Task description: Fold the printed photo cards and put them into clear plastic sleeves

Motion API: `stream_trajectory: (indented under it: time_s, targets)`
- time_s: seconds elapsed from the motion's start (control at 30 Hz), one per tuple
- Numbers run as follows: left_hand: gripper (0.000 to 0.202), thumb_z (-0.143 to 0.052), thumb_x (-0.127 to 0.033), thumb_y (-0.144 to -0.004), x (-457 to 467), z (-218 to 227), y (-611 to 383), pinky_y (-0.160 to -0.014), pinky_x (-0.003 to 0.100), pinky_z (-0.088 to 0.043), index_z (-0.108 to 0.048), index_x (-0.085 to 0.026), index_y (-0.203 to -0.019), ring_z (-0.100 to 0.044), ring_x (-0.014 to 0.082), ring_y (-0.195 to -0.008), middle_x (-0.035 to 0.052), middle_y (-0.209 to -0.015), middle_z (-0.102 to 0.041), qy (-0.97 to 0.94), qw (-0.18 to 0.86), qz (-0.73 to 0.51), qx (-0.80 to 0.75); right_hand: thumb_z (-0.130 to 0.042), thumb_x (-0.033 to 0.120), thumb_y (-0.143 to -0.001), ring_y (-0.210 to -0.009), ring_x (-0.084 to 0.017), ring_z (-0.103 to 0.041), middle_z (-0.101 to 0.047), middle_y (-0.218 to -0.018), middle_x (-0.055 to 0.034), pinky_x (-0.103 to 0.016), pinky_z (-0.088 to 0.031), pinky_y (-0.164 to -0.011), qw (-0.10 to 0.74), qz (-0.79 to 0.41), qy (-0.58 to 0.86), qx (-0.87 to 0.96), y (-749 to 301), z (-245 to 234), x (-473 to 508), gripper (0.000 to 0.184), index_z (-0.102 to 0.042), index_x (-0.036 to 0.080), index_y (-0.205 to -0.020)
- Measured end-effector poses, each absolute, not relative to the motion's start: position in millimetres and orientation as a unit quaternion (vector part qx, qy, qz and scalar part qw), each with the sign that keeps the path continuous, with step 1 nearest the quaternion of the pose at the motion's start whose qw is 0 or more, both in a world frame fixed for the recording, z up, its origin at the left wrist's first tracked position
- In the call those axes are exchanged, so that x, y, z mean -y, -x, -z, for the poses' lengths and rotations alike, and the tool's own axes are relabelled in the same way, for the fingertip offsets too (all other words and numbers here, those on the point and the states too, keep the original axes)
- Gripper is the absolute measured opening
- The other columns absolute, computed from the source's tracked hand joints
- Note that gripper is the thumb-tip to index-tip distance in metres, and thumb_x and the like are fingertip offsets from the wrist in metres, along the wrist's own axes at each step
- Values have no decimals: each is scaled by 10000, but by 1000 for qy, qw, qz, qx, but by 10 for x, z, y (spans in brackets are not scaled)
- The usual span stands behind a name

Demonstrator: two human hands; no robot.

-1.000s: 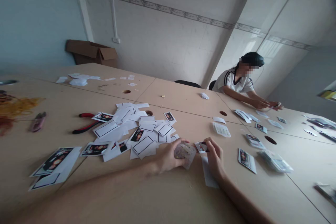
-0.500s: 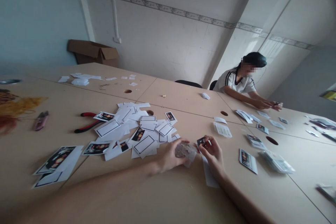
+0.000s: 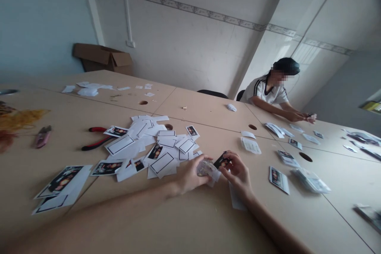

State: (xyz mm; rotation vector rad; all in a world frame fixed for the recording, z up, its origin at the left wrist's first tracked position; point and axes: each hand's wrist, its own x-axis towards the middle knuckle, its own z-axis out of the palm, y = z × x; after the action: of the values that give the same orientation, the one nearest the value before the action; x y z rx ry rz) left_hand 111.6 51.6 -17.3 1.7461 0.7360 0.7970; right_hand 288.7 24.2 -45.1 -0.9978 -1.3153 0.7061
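My left hand [image 3: 190,175] is closed around a small clear plastic sleeve [image 3: 208,170], held just above the table. My right hand [image 3: 238,172] pinches a small dark printed card [image 3: 222,160] right beside the sleeve's upper edge. A white paper strip [image 3: 236,200] lies on the table under my right wrist. Just left of my hands spreads a pile of white cards and printed photo cards [image 3: 154,147].
Red-handled pliers [image 3: 97,141] and a small cutter [image 3: 41,135] lie at the left, near yellow thread [image 3: 20,118]. Bagged card stacks [image 3: 311,180] sit at the right. Across the table [image 3: 208,111] another person [image 3: 272,91] handles cards. A cardboard box [image 3: 102,58] stands in the corner.
My right hand has lifted the small card and tilted it toward the sleeve in my left hand. Both hands rose slightly.
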Motion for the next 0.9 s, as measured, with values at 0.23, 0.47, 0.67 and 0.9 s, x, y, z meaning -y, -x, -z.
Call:
stream_trajectory:
  time_s: [0.23,0.47,0.67,0.9]
  targets:
    - [423,-589,-153,-612,-510,121,-1133,-704,215,-412,-510,-216,-1022,-553,146,-815,-29,-938,-601,-727,507,-326,-330,-607,235,-691,-781,-136,-515,-500,-944,-39,-277,-455,-663,649,-340,427,530,-2851,383,-187,289,-497,218,-957]
    - [414,-616,-116,-583,-503,86,-1116,-698,235,-412,-541,-181,-985,-548,161,-793,7,-900,-598,-745,475,-304,-356,-624,178,-657,-646,-93,-504,-504,-900,-3,-230,-432,-552,691,-398,394,458,-2773,247,-159,258,-467,229,-856]
    - [330,-603,-107,-593,-458,-37,-1093,-649,213,-411,-564,-161,-916,-539,143,-751,1,-833,-578,-755,471,-285,-356,-609,155,-659,-629,-83,-479,-420,-750,16,-228,-391,-589,669,-416,384,481,-2749,202,-125,114,-499,158,-627]
    - [302,-608,-153,-618,-480,4,-1082,-716,251,-413,-566,-177,-917,-544,164,-833,26,-921,-597,-766,466,-282,-341,-576,207,-700,-711,-109,-460,-474,-835,-8,-210,-376,-559,687,-396,396,463,-2736,165,-114,86,-494,192,-720]
